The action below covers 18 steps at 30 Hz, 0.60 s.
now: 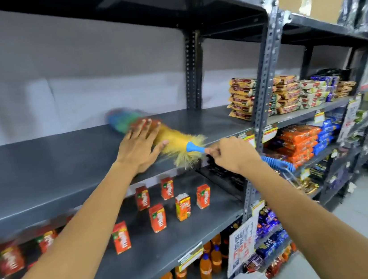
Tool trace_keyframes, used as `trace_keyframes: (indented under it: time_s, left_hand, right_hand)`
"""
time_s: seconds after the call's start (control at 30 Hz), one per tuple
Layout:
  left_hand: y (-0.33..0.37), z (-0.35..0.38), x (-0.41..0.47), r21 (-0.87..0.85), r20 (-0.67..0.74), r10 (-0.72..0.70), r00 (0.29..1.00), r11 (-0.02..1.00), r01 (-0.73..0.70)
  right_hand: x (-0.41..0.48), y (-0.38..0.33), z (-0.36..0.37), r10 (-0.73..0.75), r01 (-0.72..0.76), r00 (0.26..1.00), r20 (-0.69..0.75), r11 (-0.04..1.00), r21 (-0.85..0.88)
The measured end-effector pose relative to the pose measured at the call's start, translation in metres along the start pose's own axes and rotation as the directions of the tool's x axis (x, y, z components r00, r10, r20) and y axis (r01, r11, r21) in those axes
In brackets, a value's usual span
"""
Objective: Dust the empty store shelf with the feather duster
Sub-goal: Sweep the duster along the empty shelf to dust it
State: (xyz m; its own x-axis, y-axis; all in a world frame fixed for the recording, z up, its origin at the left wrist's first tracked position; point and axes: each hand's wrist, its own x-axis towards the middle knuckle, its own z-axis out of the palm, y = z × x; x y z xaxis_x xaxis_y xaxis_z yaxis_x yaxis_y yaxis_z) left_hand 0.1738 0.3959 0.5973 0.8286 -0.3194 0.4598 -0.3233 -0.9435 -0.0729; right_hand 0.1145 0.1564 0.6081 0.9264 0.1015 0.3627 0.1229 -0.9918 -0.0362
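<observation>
Head: duster (178, 137) (blurred) near noodle packets (264, 96).

red juice cartons (157, 217), orange bottles (205, 268), stacked snack packets (288, 95), promo sign (242, 244)

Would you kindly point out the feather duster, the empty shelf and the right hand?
feather duster (173, 138), head view, yellow feathers near the handle
empty shelf (41, 167), head view, bare grey top
right hand (231, 154), head view, back of hand

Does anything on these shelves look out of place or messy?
Mostly tidy. One orange juice carton stands among the red juice cartons, which are scattered loosely, not in rows, on the shelf below the empty shelf.
</observation>
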Motion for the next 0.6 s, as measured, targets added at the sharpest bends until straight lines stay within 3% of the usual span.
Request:
trace_keyframes:
  time_s: [0.1, 0.47, 0.6]
  left_hand:
    - [-0.038, -0.015, -0.021, 0.024, -0.008, -0.088, 0.996, 0.996, 0.088]
    - [-0.086, -0.032, -0.083, 0.054, -0.001, -0.285, 0.959, 0.957, 0.284]
    - [-0.102, -0.04, -0.11, 0.054, -0.041, -0.352, 0.935, 0.934, 0.353]
  right_hand:
    - [0.007, -0.014, -0.001, -0.083, 0.078, 0.996, 0.034, 0.991, 0.111]
    - [0.029, -0.077, 0.006, -0.298, 0.299, 0.954, -0.026, 0.949, 0.098]
    - [0.034, -0.121, 0.005, -0.488, 0.487, 0.872, -0.029, 0.863, 0.133]
